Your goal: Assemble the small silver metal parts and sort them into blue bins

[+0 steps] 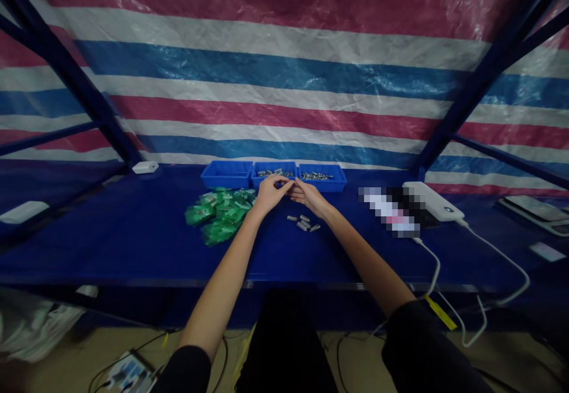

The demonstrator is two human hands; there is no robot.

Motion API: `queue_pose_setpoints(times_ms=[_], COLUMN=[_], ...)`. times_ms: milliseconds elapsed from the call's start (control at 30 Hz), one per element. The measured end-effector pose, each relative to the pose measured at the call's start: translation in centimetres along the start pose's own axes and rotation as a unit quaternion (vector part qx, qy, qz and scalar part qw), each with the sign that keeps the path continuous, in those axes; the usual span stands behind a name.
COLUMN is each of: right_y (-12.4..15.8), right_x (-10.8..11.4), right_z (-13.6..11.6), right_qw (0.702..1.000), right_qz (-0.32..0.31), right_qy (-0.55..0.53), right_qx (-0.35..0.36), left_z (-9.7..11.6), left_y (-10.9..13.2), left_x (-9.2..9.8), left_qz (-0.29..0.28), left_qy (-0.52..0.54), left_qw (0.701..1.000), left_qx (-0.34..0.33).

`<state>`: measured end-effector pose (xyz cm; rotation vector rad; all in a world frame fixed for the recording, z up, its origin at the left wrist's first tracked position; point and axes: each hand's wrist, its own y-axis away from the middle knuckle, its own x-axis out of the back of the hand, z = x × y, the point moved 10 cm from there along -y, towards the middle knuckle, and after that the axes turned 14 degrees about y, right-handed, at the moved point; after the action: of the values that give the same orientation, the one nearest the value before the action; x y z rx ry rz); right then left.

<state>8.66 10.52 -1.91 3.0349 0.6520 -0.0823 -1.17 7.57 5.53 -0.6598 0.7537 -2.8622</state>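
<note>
My left hand (pixel 272 192) and my right hand (pixel 308 195) meet fingertip to fingertip over the blue table (pixel 133 233), just in front of the middle blue tray (pixel 274 173). Both are pinched shut around something too small to make out, perhaps one of the metal pieces. A few small silver metal pieces (pixel 303 223) lie loose on the table below my right wrist. A heap of small green packets (pixel 217 212) sits to the left of my left hand.
Three blue trays stand in a row at the back: the left one (pixel 226 173) looks bare, the right one (pixel 322 176) holds metal pieces. A white power bank (pixel 433 201) with white cables lies to the right. A dark blue frame and striped tarpaulin enclose the table.
</note>
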Motion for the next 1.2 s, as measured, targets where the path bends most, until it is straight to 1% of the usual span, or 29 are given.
queue_pose_setpoints(times_ms=[67, 167, 300, 467, 533, 567, 667, 733, 833, 900, 933, 1000, 1100, 1200], right_y=[0.1, 0.1, -0.1, -0.3, -0.3, -0.2, 0.1, 0.3, 0.5, 0.6, 0.6, 0.6, 0.6, 0.7], right_x=[-1.0, -1.2, -0.2, 1.4, 1.8, 2.0, 2.2, 2.3, 2.9, 3.4, 3.6, 3.9, 4.1, 4.1], right_z=[0.3, -0.1, -0.6, -1.0, -1.3, -1.4, -1.9, -2.0, -1.8, -1.6, -1.5, -1.3, -1.3, -1.5], right_qw=[0.998, 0.994, 0.996, 0.993, 0.992, 0.992, 0.991, 0.989, 0.986, 0.984, 0.983, 0.982, 0.98, 0.976], right_qz=[-0.032, -0.032, 0.009, 0.072, 0.089, 0.097, 0.113, 0.12, 0.142, 0.16, 0.166, 0.176, 0.183, 0.188], right_qy=[-0.046, -0.1, -0.09, -0.079, -0.069, -0.056, 0.008, 0.046, 0.063, 0.061, 0.061, 0.063, 0.072, 0.103], right_qx=[-0.013, 0.0, 0.024, 0.043, 0.053, 0.057, 0.068, 0.07, 0.06, 0.05, 0.045, 0.038, 0.036, 0.045], left_z=[0.3, 0.3, -0.2, -0.1, -0.1, -0.2, -0.5, -0.9, -2.0, -2.4, -2.5, -2.5, -2.4, -2.5], left_y=[0.0, -0.1, -0.2, -0.2, -0.3, -0.2, 0.1, 0.7, 2.0, 2.8, 3.0, 2.9, 2.4, 1.9], left_x=[0.1, 0.1, 0.5, 0.2, -0.1, -0.5, -2.0, -2.6, -3.5, -4.0, -4.1, -4.1, -4.1, -3.9], left_qz=[0.02, 0.045, 0.068, 0.04, 0.016, -0.008, -0.11, -0.17, -0.265, -0.319, -0.33, -0.329, -0.302, -0.265], left_qy=[0.024, 0.065, 0.103, 0.108, 0.117, 0.124, 0.137, 0.127, 0.088, 0.058, 0.043, 0.015, -0.012, -0.032], left_qw=[0.999, 0.997, 0.992, 0.993, 0.992, 0.991, 0.982, 0.973, 0.95, 0.934, 0.932, 0.937, 0.95, 0.962], left_qx=[-0.005, -0.004, 0.013, 0.029, 0.038, 0.045, 0.071, 0.096, 0.142, 0.149, 0.143, 0.118, 0.081, 0.056])
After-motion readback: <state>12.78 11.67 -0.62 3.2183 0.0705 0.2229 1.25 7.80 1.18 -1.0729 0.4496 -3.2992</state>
